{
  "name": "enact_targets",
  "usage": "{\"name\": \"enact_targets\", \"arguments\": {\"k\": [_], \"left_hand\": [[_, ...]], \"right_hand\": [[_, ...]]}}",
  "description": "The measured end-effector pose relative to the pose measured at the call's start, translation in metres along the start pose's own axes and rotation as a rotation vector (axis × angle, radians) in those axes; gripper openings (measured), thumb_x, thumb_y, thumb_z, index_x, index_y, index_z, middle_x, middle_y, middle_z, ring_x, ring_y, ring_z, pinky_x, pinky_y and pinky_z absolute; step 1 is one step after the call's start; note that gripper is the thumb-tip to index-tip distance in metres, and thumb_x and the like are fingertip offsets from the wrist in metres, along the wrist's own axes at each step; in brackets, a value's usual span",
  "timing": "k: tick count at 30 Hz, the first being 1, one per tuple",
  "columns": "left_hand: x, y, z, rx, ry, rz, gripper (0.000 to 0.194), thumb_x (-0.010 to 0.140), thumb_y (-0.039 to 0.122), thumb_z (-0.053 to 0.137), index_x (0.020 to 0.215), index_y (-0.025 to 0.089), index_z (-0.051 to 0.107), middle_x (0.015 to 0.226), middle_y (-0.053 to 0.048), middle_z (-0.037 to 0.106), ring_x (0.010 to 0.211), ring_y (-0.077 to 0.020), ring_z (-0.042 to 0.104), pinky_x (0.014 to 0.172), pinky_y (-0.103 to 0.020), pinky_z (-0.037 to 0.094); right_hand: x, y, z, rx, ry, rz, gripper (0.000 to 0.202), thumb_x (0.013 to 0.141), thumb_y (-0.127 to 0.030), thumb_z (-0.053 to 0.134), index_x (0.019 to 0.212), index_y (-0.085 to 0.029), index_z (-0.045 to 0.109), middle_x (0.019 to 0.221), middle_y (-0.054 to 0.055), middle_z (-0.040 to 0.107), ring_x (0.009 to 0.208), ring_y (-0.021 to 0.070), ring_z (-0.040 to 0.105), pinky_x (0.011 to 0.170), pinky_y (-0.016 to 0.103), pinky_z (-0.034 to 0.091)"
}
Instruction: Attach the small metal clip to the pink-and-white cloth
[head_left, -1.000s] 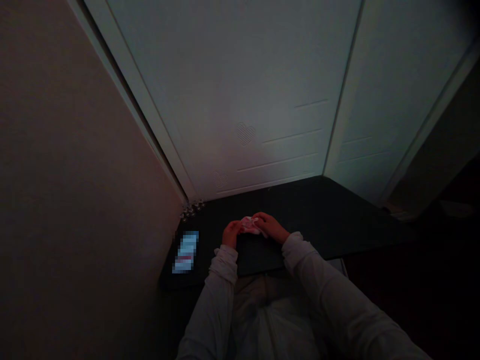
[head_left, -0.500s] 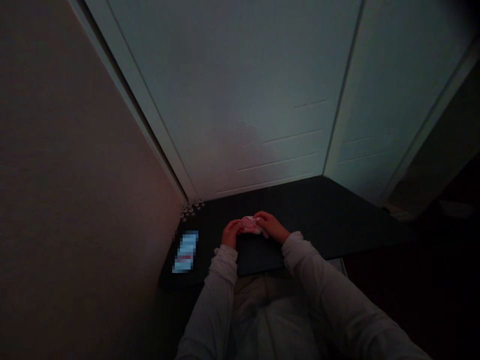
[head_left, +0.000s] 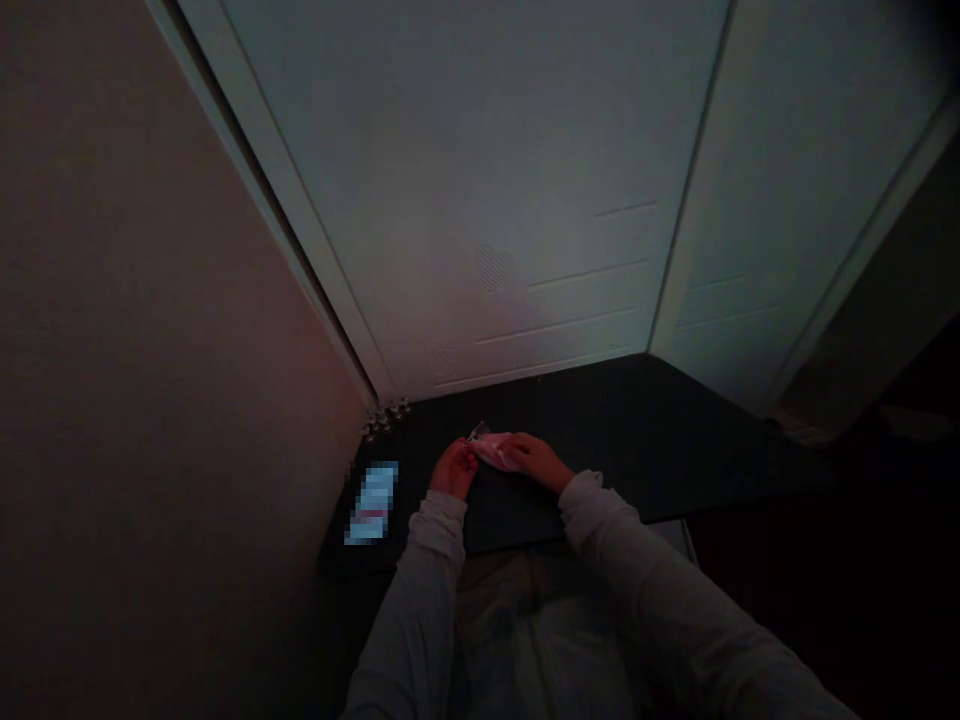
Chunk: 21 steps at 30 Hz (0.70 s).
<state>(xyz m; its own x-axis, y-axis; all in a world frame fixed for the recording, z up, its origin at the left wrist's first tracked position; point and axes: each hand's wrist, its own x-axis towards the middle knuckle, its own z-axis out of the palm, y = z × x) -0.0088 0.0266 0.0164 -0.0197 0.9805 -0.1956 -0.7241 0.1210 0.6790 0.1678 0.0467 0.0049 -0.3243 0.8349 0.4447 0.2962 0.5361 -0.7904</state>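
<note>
A small, soft-looking pink-and-white crumpled bundle (head_left: 495, 450) is held just above the dark tabletop, stretched between my two hands. My left hand (head_left: 453, 470) has its fingers curled in a pinch at the bundle's left end, where a shiny, clear-looking bit sticks up. My right hand (head_left: 541, 462) grips the other end, fingers closed over it. Dim light hides the bundle's exact kind.
The black table (head_left: 600, 440) reaches to a white panelled door (head_left: 487, 180) behind it. A lit phone (head_left: 372, 503), its screen blurred, lies at the left. Several small shiny objects (head_left: 384, 418) cluster in the back left corner beside the wall (head_left: 187, 400).
My left hand has shifted slightly left and down, with its fingers more curled. The bundle looks longer now, and a shiny tip shows at its left end.
</note>
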Motion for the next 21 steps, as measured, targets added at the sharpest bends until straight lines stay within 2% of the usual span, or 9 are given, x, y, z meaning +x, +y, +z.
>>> {"name": "enact_targets", "arguments": {"k": [4, 8, 14, 17, 21], "left_hand": [[0.001, -0.005, 0.0, 0.113, -0.054, 0.028, 0.019, 0.059, 0.017, 0.062, 0.076, 0.014, 0.055, 0.066, -0.002, 0.061, 0.055, -0.0079, 0.053, 0.052, -0.02, 0.04], [-0.001, -0.011, 0.002, 0.305, -0.153, 0.068, 0.024, 0.054, 0.017, 0.066, 0.076, 0.014, 0.054, 0.07, -0.002, 0.062, 0.054, -0.0064, 0.052, 0.053, -0.02, 0.039], [-0.001, -0.016, 0.003, 0.493, -0.239, 0.136, 0.033, 0.047, 0.013, 0.069, 0.077, 0.015, 0.055, 0.086, -0.004, 0.062, 0.078, -0.0147, 0.056, 0.072, -0.029, 0.041], [0.004, -0.019, -0.001, 0.543, -0.254, 0.173, 0.037, 0.047, 0.013, 0.069, 0.082, 0.014, 0.056, 0.09, -0.006, 0.062, 0.083, -0.016, 0.056, 0.079, -0.032, 0.039], [0.007, -0.021, -0.004, 0.59, -0.195, 0.226, 0.041, 0.052, 0.016, 0.067, 0.09, 0.015, 0.054, 0.091, -0.007, 0.061, 0.078, -0.0151, 0.057, 0.075, -0.032, 0.041]], "right_hand": [[0.001, -0.004, 0.001, 0.049, 0.019, -0.004, 0.026, 0.076, -0.034, 0.044, 0.084, -0.017, 0.062, 0.089, 0.006, 0.059, 0.085, 0.0159, 0.052, 0.079, 0.03, 0.038], [0.003, -0.004, -0.001, 0.143, 0.032, 0.11, 0.03, 0.07, -0.038, 0.051, 0.089, -0.017, 0.061, 0.091, 0.006, 0.058, 0.085, 0.0166, 0.053, 0.078, 0.03, 0.039], [0.004, -0.009, -0.006, 0.368, 0.044, 0.291, 0.028, 0.063, -0.037, 0.058, 0.082, -0.016, 0.06, 0.084, 0.003, 0.06, 0.079, 0.0149, 0.054, 0.073, 0.028, 0.04], [0.004, -0.012, -0.007, 0.524, 0.047, 0.348, 0.028, 0.062, -0.035, 0.059, 0.082, -0.017, 0.059, 0.081, 0.001, 0.06, 0.073, 0.013, 0.055, 0.068, 0.026, 0.042], [0.007, -0.007, -0.005, 0.678, 0.124, 0.385, 0.029, 0.063, -0.037, 0.057, 0.084, -0.017, 0.057, 0.079, 0.001, 0.06, 0.068, 0.012, 0.055, 0.063, 0.024, 0.043]]}}
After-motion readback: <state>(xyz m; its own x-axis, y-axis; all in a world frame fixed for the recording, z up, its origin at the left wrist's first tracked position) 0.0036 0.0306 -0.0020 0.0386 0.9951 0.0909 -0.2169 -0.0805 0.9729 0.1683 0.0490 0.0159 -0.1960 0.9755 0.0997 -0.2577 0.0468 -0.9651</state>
